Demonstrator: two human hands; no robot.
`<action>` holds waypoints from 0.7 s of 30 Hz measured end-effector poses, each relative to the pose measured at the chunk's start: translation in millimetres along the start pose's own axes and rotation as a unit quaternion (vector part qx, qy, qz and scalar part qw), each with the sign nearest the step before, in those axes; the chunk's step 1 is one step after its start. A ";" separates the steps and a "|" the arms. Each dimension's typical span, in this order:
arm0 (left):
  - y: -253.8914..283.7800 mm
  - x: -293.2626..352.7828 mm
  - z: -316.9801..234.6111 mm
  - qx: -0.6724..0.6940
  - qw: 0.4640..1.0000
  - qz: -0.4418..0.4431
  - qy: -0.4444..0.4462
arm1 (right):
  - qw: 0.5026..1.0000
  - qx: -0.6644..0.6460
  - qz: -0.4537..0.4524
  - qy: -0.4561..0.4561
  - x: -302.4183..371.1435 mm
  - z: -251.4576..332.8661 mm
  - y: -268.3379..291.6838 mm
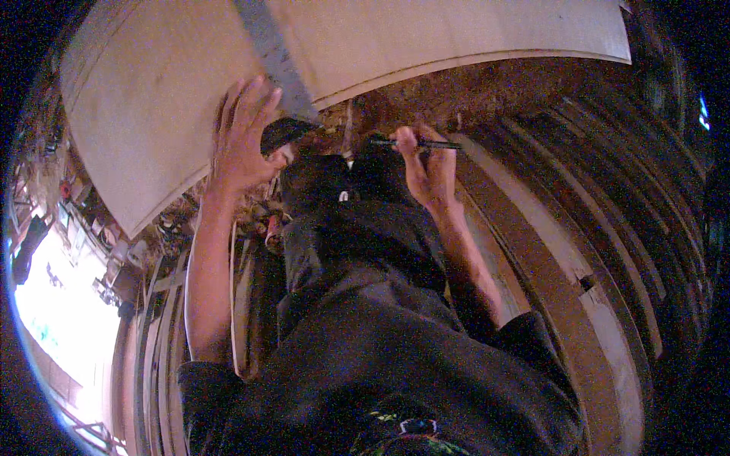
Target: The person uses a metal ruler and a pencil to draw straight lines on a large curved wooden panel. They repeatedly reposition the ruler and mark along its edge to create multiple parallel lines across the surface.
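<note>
Long planks [517, 190] line the right side of a dim workspace, with bright light at the left. Across the top spreads 1 large pale panel [456, 30], crossed by 1 grey strip [277, 53]. The left hand [245, 152] is at the panel's near edge beside the strip, fingers spread apart. The right hand [432, 171], beyond the panel's edge, has its fingers clamped on a thin black pen-like tool [445, 144], held roughly level.
</note>
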State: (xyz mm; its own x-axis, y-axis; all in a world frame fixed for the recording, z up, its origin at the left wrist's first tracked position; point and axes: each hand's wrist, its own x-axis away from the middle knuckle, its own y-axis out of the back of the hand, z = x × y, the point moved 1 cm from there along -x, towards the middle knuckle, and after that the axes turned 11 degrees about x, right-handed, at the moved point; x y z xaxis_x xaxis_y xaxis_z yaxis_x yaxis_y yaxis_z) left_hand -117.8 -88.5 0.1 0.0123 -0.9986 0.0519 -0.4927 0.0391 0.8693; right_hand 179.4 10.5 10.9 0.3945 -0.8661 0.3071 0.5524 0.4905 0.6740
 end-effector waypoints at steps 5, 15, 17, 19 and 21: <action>-26.3 16.3 -36.8 0.004 0.984 -0.019 0.176 | 0.996 0.041 0.028 -0.077 -0.9 -31.9 22.2; -16.7 14.3 -101.7 0.454 0.730 -0.475 0.189 | 0.990 0.030 -0.136 -0.031 -39.5 -68.3 67.6; -25.3 24.1 -97.2 0.532 0.643 -0.493 0.246 | 0.992 0.045 -0.103 -0.062 -48.4 -46.9 85.6; -27.0 21.0 -102.4 0.534 0.647 -0.468 0.278 | 0.992 0.007 -0.102 -0.068 -54.1 -44.7 87.3; -17.8 4.6 -126.2 0.520 0.687 -0.419 0.286 | 0.987 -0.086 -0.125 -0.047 -61.6 -54.3 81.5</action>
State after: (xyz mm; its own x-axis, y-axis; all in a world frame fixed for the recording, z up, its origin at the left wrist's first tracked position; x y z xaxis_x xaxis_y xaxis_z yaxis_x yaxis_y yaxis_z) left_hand 0.8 -89.3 46.9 0.8647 -0.4648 0.1905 -0.4555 -0.8854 -0.0931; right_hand 239.9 109.0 10.4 0.1636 -0.9635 0.2120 0.7434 0.2616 0.6156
